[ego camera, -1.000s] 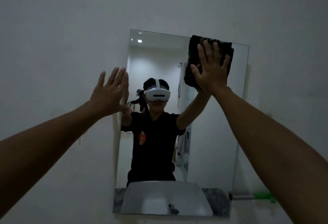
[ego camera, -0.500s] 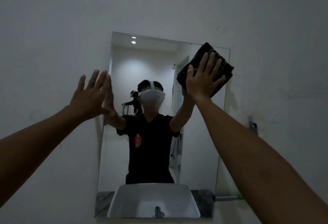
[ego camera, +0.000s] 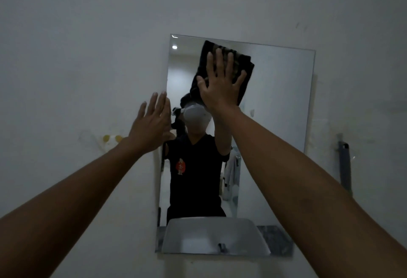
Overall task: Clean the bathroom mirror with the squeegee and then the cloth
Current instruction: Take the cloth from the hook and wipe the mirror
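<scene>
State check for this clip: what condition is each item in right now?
Cloth: bunched, pressed flat on the upper mirror.
Right hand: fingers spread, pressing the cloth.
Left hand: open, at the mirror's left edge.
Mirror: wall-mounted, small mark right of the cloth.

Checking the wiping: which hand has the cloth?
The right hand, fingers spread flat on the dark cloth against the mirror; the left hand is bare.
</scene>
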